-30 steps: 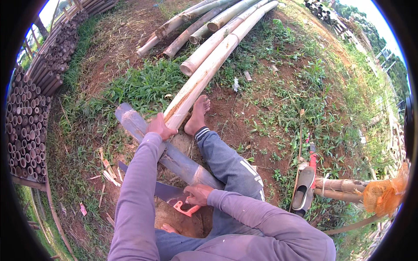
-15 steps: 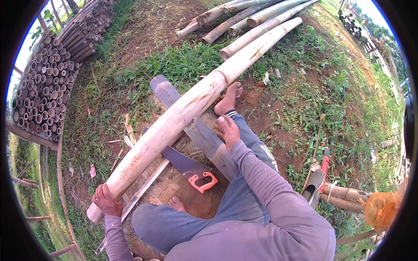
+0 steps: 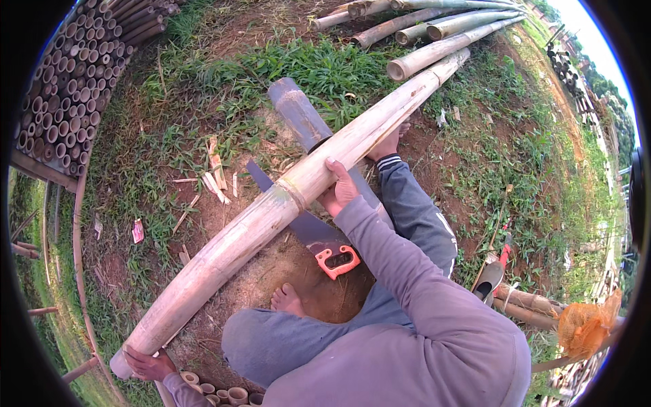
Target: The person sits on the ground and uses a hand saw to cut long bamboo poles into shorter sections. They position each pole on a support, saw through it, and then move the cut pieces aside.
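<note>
A long pale bamboo pole runs slantwise from the lower left to the upper right. My left hand is closed round its near end at the lower left. Past the middle, my right hand grips the pole from its right side, thumb on top. Under the pole lies a darker, grey bamboo piece, crossing it beside my leg. A handsaw with an orange handle rests on the ground between my legs; the pole covers part of its blade.
Several cut bamboo poles lie at the far right. Stacked short bamboo tubes fill a rack on the left. Split bamboo scraps lie on the grass. An orange mesh bag hangs at the right near a shoe.
My right hand, free of the pole before, now grips it. The pole has turned and shifted, its near end moving down and left with my left hand. The view has shifted too.
</note>
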Available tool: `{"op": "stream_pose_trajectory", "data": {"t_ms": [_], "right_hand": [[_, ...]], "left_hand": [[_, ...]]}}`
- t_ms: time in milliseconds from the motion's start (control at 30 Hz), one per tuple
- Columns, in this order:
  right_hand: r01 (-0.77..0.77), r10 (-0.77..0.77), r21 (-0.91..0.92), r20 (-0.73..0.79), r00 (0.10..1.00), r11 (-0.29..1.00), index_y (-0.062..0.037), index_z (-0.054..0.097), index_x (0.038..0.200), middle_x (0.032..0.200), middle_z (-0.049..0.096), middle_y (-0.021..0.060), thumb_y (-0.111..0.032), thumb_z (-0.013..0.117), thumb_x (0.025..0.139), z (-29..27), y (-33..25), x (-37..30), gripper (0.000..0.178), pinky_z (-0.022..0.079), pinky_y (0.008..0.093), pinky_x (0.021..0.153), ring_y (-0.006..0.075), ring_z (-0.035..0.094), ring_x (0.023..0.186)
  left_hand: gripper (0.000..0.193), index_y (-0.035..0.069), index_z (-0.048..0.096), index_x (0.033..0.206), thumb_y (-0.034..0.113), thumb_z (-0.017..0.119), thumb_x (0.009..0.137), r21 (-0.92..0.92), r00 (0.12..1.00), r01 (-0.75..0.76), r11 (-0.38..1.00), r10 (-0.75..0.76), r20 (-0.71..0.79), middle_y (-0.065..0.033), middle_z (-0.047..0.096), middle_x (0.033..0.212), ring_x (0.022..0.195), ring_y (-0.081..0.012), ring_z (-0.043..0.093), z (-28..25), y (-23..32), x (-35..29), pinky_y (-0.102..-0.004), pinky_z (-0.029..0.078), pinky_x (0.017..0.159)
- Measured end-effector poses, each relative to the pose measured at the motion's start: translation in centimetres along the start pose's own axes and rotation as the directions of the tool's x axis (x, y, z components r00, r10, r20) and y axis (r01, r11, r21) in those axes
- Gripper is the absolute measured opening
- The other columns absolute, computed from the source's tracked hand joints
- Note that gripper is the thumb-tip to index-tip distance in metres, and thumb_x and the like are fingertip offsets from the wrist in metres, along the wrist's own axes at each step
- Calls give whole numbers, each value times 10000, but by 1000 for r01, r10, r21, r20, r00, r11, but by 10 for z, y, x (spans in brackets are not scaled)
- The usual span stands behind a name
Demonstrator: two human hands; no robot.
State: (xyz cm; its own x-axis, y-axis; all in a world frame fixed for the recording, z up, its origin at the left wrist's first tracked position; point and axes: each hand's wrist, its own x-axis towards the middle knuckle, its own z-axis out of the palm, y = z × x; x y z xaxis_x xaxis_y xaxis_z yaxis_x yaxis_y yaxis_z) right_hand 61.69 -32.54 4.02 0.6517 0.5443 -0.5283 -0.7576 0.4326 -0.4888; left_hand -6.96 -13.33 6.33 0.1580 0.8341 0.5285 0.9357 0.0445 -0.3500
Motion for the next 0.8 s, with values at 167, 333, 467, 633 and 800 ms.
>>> {"op": "stream_pose_trajectory", "data": {"t_ms": [167,333,467,633,800], "right_hand": [[-208,206,-738,-95,974,642,-29,577,1432,1135,724,156,-413,753,1004,-23,24,7,602,596,434,833,272,732,949],[196,94,-975,187,978,-103,22,662,1337,1163,779,232,-435,765,949,-92,46,-17,608,583,429,962,329,760,1091],[352,251,-841,266,931,-412,-51,650,1326,1260,716,194,-380,791,907,-121,55,-64,550,541,492,1027,398,692,1171],[533,295,-600,454,841,-596,-104,655,1276,1366,607,139,-293,826,845,-165,70,-96,501,514,518,1045,375,624,1231],[537,378,-520,386,842,-664,-123,658,1301,1457,519,107,-318,828,826,-163,69,-97,541,488,530,1086,364,549,1333]], "left_hand": [[1120,274,238,1711,231,850,774,-203,987,-4,979,36,156,-122,229,1753,1634,-340,201,-13,110,25,-637,165,1285],[1070,258,336,1675,236,861,743,-408,954,-146,901,237,182,-131,254,1728,1614,-382,197,-12,207,-1,-624,137,1296],[801,133,486,1540,259,816,821,-676,978,-163,719,209,-14,-158,461,1571,1492,-384,393,19,246,-54,-591,255,1246],[794,141,503,1536,331,837,841,-700,743,-229,677,586,323,-134,540,1484,1440,-323,472,3,306,-93,-559,307,1228],[587,180,581,1472,356,747,937,-530,533,-413,741,668,519,-147,595,1428,1360,-361,561,38,300,-84,-557,377,1184]]}}
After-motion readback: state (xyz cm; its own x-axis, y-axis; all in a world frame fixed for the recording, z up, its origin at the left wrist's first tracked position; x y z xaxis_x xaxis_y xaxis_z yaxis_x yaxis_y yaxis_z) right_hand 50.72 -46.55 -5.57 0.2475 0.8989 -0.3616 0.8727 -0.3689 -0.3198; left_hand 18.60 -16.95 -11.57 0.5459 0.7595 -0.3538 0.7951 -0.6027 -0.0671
